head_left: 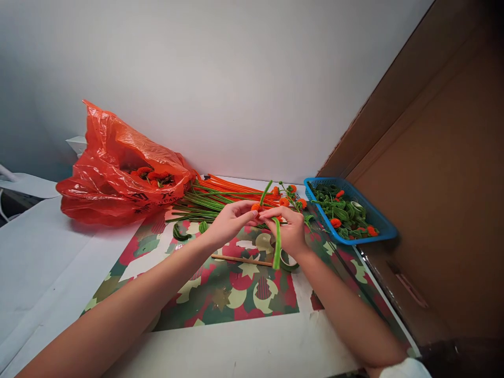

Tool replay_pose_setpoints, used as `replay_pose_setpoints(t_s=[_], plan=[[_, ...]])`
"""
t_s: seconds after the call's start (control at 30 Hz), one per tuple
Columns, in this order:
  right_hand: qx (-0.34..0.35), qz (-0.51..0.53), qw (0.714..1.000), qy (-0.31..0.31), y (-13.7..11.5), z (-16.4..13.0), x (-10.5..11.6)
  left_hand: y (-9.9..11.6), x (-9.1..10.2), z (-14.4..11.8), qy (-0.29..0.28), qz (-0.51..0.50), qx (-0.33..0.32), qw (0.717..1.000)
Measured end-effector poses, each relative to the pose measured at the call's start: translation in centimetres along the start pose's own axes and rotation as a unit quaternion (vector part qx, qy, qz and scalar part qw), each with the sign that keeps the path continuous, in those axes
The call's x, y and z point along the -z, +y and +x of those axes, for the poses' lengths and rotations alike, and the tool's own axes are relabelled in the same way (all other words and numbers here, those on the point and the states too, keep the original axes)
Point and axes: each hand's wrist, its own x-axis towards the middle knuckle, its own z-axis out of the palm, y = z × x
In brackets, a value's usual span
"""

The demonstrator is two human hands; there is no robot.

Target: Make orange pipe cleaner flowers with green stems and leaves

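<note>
At the table's (pixel 47 273) left rear sits an orange bag (pixel 118 173), mouth open. Its contents are mostly hidden; only a few orange pompoms show inside. Right of the bag, a bundle (pixel 220 197) of orange and green pipe cleaners lies along the rear edge, its far ends covered by the bag.

My left hand (pixel 230 220) is raised above the patterned paper (pixel 236 289), fingers pressed together on a small orange pompom (pixel 255 207). My right hand (pixel 289 231) meets it, fingers pinching a green stem (pixel 277 244) that hangs down from the grip and also pokes up behind the fingers. How pompom and stem join is hidden by my fingertips.

A thin stick (pixel 240 259) lies on the paper just under my hands. A tape roll (pixel 289 261) is partly hidden under my right wrist. Loose pompom sprigs (pixel 291 194) lie just behind my hands.

A blue basket (pixel 384 227) at the right rear holds green coils and orange pompoms, too tangled to count. A cardboard wall (pixel 433 157) stands against the table's right edge.

The near edge and the left side of the table are open.
</note>
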Motion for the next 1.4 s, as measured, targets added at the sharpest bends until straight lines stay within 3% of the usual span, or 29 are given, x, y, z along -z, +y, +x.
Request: replay_pose_setpoints(t_s=[0.1,0.2,0.3,0.47,0.7,0.93,1.17,1.27,1.4], plan=[[0.007,-0.002,1.000,-0.001,-0.3,0.1,0.0,-0.2,0.2,0.1,-0.040,0.025,0.010,0.999],[0.054,-0.093,0.994,0.025,-0.4,0.4,0.0,-0.4,0.2,0.2,-0.067,0.035,0.016,0.997],[0.083,-0.188,0.977,0.052,-0.5,0.6,0.2,-0.7,0.0,0.2,-0.058,0.040,0.012,0.997],[0.116,-0.262,0.955,-0.081,-0.5,0.6,0.5,-1.1,-0.1,-0.1,-0.040,0.092,-0.025,0.995],[0.063,-0.305,0.945,-0.094,-0.3,0.3,-0.1,-2.2,0.2,0.2,-0.035,0.109,-0.025,0.993],[0.012,-0.244,0.966,-0.081,-0.8,-0.6,-1.4,-2.8,0.2,0.4,0.010,0.123,-0.043,0.991],[-0.056,-0.160,0.983,-0.071,-1.1,-1.0,-1.9,-2.6,-0.1,0.2,0.013,0.110,-0.021,0.994],[-0.058,-0.215,0.969,-0.105,-1.1,-0.6,-1.4,-2.8,-0.1,0.2,0.013,0.096,-0.004,0.995],[0.009,-0.334,0.930,-0.155,-1.2,-0.4,-0.9,-3.5,0.0,0.3,0.009,0.084,0.007,0.996]])
